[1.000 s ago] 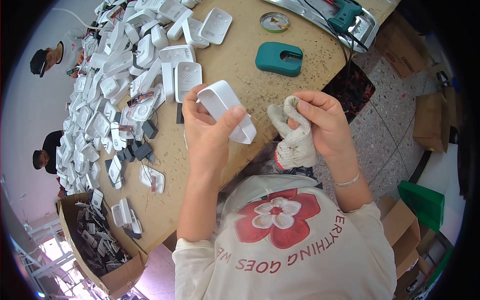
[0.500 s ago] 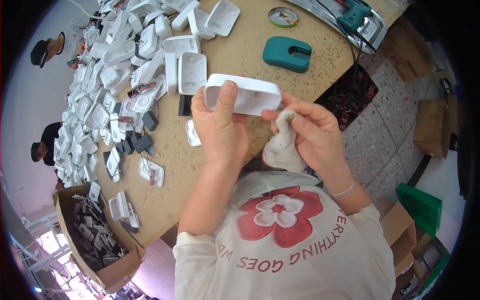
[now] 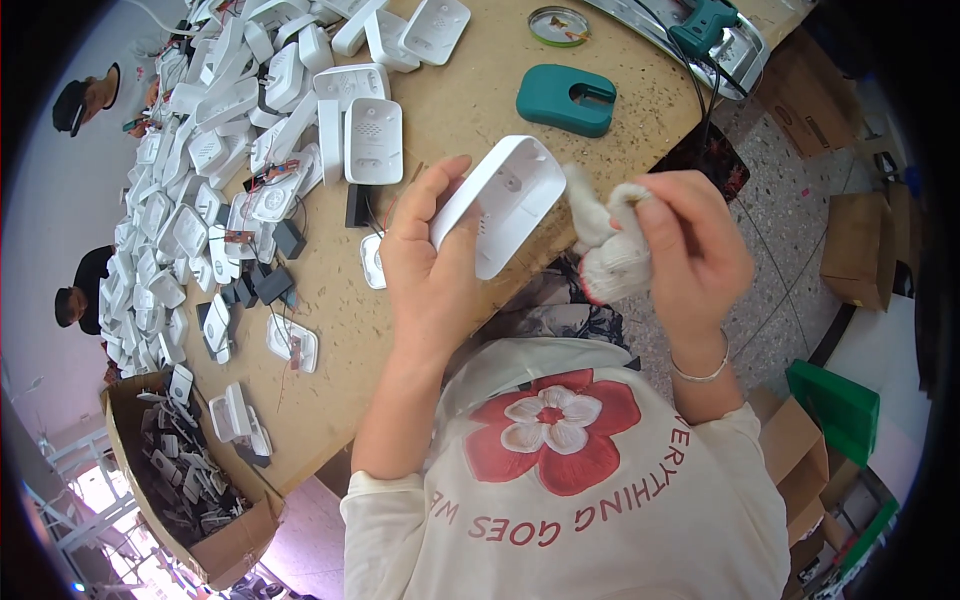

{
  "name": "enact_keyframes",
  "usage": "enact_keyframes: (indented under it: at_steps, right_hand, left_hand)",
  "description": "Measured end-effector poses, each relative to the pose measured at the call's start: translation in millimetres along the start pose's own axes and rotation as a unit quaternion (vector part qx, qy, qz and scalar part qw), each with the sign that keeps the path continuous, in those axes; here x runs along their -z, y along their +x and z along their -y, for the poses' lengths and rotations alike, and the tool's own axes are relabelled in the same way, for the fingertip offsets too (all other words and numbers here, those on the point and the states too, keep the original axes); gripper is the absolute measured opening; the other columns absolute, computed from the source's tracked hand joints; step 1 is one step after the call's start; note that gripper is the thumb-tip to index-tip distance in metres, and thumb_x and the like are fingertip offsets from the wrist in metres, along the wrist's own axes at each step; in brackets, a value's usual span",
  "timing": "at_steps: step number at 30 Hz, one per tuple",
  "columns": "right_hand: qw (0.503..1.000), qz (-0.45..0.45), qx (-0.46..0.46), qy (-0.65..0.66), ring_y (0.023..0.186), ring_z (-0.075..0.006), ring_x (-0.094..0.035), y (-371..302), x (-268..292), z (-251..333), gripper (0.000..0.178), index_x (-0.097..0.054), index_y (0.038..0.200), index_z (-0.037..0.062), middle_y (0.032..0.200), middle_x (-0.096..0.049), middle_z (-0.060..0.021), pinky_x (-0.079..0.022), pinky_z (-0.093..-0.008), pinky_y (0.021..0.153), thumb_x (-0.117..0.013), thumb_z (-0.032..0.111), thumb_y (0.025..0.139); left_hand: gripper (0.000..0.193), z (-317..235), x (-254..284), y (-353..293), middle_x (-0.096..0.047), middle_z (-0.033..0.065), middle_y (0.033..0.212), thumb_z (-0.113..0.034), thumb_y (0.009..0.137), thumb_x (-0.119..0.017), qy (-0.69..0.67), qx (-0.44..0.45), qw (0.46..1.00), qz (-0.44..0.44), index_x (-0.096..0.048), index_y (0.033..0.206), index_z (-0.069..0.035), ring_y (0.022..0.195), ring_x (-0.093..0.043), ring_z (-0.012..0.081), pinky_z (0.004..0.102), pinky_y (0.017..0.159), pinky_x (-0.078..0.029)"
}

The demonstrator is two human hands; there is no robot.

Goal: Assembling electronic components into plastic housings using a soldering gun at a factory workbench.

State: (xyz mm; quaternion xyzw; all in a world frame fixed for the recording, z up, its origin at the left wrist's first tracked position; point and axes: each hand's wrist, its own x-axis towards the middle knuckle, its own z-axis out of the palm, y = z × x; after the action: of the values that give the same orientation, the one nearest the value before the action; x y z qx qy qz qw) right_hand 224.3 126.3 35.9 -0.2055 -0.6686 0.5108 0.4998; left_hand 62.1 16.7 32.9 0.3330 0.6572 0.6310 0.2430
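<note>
My left hand [image 3: 432,260] grips a white plastic housing [image 3: 520,200], an open shell with rounded corners, tilted so that its hollow side faces right. Pinched in my right hand [image 3: 697,245] is a bunched white cloth [image 3: 612,262] with a red edge, possibly a knitted glove. The cloth hangs beside the housing's right end, and a gap shows between them. Below my left hand's fingers, partly covered, a small white cover [image 3: 373,262] lies on the table near a black block [image 3: 358,206].
A large heap of white housings [image 3: 210,150] fills the table's left side. Beyond my hands lie a teal case [image 3: 567,100], a round tin [image 3: 559,27] and a teal-handled tool [image 3: 704,28]. A carton of parts [image 3: 190,470] stands lower left; two people are at far left.
My left hand has turned the housing from level to steeply tilted, showing its inside. My right hand has drawn right, away from it, carrying the cloth.
</note>
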Motion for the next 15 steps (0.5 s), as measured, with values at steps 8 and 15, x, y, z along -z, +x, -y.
enact_keyframes:
  at_steps: [8, 15]
  right_hand:
    - [0.885, 0.022, 0.375, -0.276, 0.066, -0.0230, -0.055, 14.9, -25.1, -20.5, 0.027, -0.062, 0.091, -0.0041, 0.083, -0.056, -0.0097, -0.045, -0.0295, 0.053, -0.066, -0.008, 0.065]
    - [0.837, 0.077, 0.424, -0.337, 0.065, -0.0225, -0.055, 19.9, -24.6, -34.3, 0.026, -0.062, 0.090, -0.0039, 0.084, -0.055, -0.0093, -0.043, -0.0304, 0.053, -0.063, 0.005, 0.066]
  left_hand:
    - [0.031, -5.1, -13.2, -12.4, -0.059, 0.0055, 0.108, 0.004, 0.087, -0.048, 0.002, 0.006, 1.000, 0.025, -0.054, 0.117, 0.004, 0.098, -0.053, 0.0105, 0.0235, 0.086, -0.041]
    - [0.031, -4.0, -14.6, -17.0, -0.058, 0.0051, 0.109, 0.004, 0.088, -0.047, 0.008, -0.005, 0.999, 0.042, -0.054, 0.118, 0.004, 0.099, -0.053, 0.0100, 0.0229, 0.087, -0.040]
